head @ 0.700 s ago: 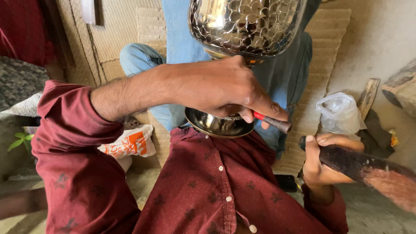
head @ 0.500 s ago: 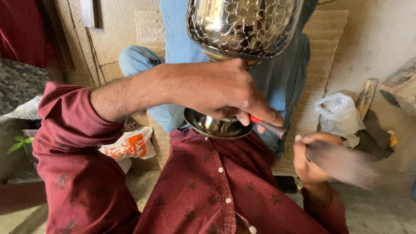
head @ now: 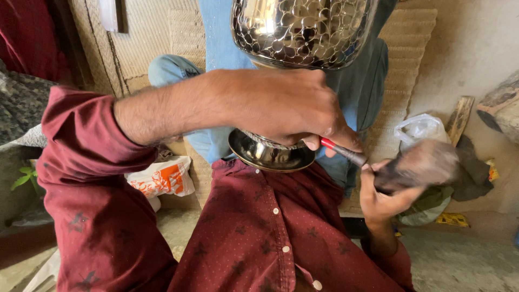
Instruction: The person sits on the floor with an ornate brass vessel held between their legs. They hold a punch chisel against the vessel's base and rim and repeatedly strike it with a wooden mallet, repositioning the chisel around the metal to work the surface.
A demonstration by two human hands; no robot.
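A shiny patterned metal vase (head: 303, 32) fills the 12 o'clock part of the view, its round foot (head: 270, 157) resting near the centre against the person's dark red shirt (head: 270, 232). The left hand (head: 281, 108) reaches across from 9 o'clock and wraps the narrow stem between bowl and foot, its fingers closed there and also pinching a thin red-handled punch (head: 343, 151) whose dark tip points toward 4 o'clock. The right hand (head: 386, 197), at about 4 o'clock, is closed around a dark mallet (head: 416, 165), blurred with motion and just beside the punch's end. Behind the vase sits another person in blue clothes (head: 357, 81); a clear plastic bag (head: 421, 130) lies at 3 o'clock and a white and orange bag (head: 162, 178) at 9 o'clock. The risks here seem plain: the mallet passes very near the left thumb and fingertips, so a slightly off blow could land on them instead of the punch. A glancing hit might also skid the punch over the polished metal and scratch it, or jolt the vase, which is steadied by only one hand and the chest.
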